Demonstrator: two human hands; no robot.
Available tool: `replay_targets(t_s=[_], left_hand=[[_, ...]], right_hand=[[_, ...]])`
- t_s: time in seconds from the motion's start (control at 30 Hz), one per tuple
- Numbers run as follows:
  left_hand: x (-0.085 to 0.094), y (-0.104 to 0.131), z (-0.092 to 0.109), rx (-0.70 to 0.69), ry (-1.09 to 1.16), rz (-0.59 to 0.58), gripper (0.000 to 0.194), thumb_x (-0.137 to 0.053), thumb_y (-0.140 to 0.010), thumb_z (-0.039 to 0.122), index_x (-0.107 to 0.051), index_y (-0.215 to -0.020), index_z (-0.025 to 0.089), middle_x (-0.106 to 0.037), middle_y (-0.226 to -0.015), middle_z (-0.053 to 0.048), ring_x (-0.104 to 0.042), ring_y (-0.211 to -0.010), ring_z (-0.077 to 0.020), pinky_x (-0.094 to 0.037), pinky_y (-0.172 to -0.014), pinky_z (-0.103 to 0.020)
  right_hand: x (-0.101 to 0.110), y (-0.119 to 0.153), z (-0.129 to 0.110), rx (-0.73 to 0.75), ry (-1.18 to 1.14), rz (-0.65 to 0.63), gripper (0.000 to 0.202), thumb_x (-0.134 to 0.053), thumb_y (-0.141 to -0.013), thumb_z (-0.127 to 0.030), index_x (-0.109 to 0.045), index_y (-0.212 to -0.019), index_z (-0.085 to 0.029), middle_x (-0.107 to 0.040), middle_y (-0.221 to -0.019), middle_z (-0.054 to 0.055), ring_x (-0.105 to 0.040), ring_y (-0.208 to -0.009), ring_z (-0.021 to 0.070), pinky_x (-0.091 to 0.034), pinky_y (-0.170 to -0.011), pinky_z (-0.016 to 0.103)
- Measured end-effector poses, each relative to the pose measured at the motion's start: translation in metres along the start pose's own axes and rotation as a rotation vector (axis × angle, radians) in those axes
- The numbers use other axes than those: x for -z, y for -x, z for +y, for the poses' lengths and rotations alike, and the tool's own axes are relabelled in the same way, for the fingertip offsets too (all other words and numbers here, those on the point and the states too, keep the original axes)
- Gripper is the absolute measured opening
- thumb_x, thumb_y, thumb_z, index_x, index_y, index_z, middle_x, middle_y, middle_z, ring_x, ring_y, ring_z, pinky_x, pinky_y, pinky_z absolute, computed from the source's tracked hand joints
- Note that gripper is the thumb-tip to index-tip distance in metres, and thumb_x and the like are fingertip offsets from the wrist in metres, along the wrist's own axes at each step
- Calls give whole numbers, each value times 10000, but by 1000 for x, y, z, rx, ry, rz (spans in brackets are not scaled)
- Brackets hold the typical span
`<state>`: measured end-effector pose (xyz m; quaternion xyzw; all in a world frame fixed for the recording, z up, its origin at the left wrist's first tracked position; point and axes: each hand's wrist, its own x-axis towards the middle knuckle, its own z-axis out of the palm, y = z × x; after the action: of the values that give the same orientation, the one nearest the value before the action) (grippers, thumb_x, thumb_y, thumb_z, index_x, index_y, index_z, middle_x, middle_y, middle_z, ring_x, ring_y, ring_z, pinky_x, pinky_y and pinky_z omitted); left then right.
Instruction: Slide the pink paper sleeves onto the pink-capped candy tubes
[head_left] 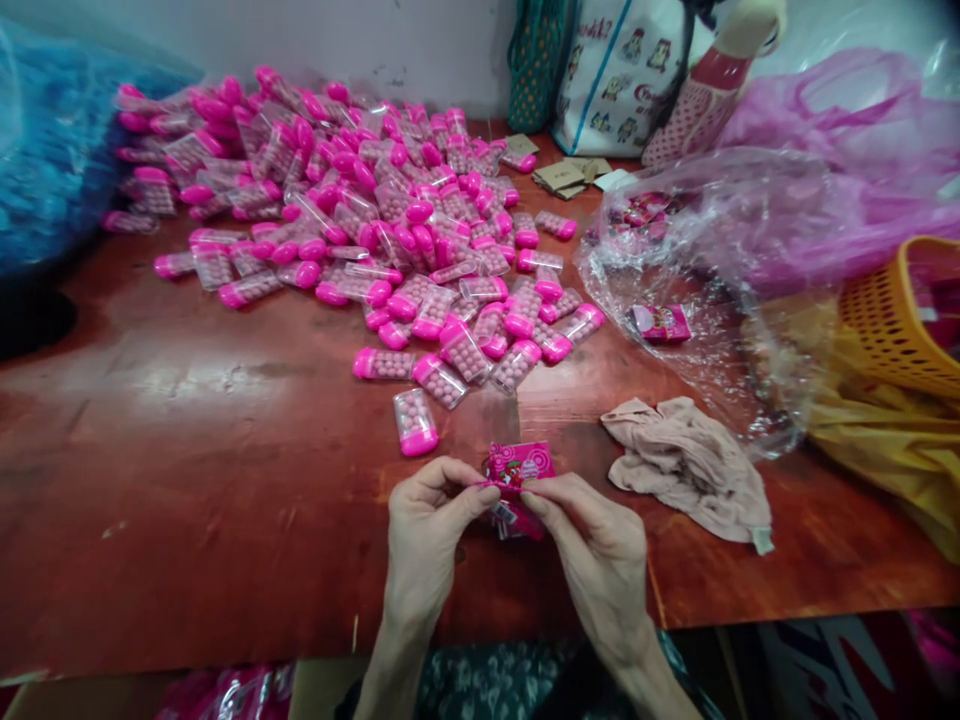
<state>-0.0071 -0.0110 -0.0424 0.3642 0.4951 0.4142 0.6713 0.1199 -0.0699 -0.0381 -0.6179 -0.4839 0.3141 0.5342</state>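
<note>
Near the front of the table, my left hand (435, 505) and my right hand (589, 525) pinch a small pink printed wrapper (504, 487) between thumbs and fingertips. It is seen nearly edge-on, so its exact form is hard to make out. More pink printed pieces (531, 460) show just beyond and below the fingers; whether they are separate from the held one I cannot tell. A clear candy container (415, 420) with a pink cap and pale pink balls lies just beyond my left hand.
A large heap of similar candy containers (390, 210) covers the back of the table. At the right are a crumpled beige cloth (690, 465), clear plastic (705, 280) with a pink printed packet (661, 323), and a yellow basket (892, 300). A blue bag (60, 150) stands left.
</note>
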Motion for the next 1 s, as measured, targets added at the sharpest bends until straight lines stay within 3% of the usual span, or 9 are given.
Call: replay_targets(t_s=[0.17,0.27,0.37,0.57,0.63,0.7,0.83,1.0], left_hand=[[-7,4,2,-51,-69,112,197,-749,-638,158,-604,-771,170,-643,-589,42,-574,-530,-82,-463,-517,-156],[-10,7,3,-163,-207,171,186,-762,-624,177,-605,-725,175,-635,-594,39,-577,-541,-91,-461,-521,-160],[-9,7,4,-155,-244,112,162,-772,-609,183,-621,-665,170,-615,-583,36,-557,-524,-91,-452,-507,-165],[-1,0,10,-60,-16,-234,143,-767,-593,108,-659,-660,171,-648,-755,-12,-597,-701,-142,-480,-637,-217],[0,-2,11,-54,-6,-293,178,-763,-597,101,-689,-738,180,-650,-861,-32,-602,-772,-163,-477,-670,-229],[0,-3,11,-42,-80,-309,192,-739,-641,116,-711,-820,179,-646,-895,-49,-597,-805,-175,-467,-696,-236],[0,-1,9,-31,-122,-254,102,-627,-776,175,-725,-800,176,-638,-767,-36,-581,-701,-148,-451,-654,-236],[5,-4,11,-25,41,-149,90,-647,-753,167,-731,-784,166,-662,-753,-27,-585,-714,-144,-454,-679,-224]], right_hand=[[0,2,2,-32,5,25,165,-521,-879,-129,-671,-881,-198,-619,-730,-8,-569,-652,117,-448,-606,212],[-2,3,2,-61,0,45,181,-490,-896,-155,-664,-870,-195,-603,-715,-10,-557,-629,116,-433,-570,206],[-3,2,2,-80,16,93,182,-489,-898,-181,-652,-817,-191,-584,-675,-18,-538,-589,114,-417,-541,202],[-1,-2,2,-65,38,70,195,-474,-903,-189,-632,-789,-190,-589,-671,-12,-548,-584,119,-427,-543,206],[-1,-3,1,-39,39,56,191,-474,-901,-174,-643,-814,-190,-608,-689,-1,-567,-602,128,-444,-556,215],[-2,-4,-1,7,42,33,186,-485,-891,-143,-663,-873,-192,-639,-737,17,-593,-648,143,-468,-594,235],[-3,-5,-4,80,16,-19,214,-544,-853,-93,-677,-969,-213,-683,-819,27,-625,-722,148,-500,-654,247],[7,-16,-8,-165,-76,-26,167,-674,-776,-191,-690,-936,-238,-703,-792,-2,-651,-704,151,-528,-634,230]])
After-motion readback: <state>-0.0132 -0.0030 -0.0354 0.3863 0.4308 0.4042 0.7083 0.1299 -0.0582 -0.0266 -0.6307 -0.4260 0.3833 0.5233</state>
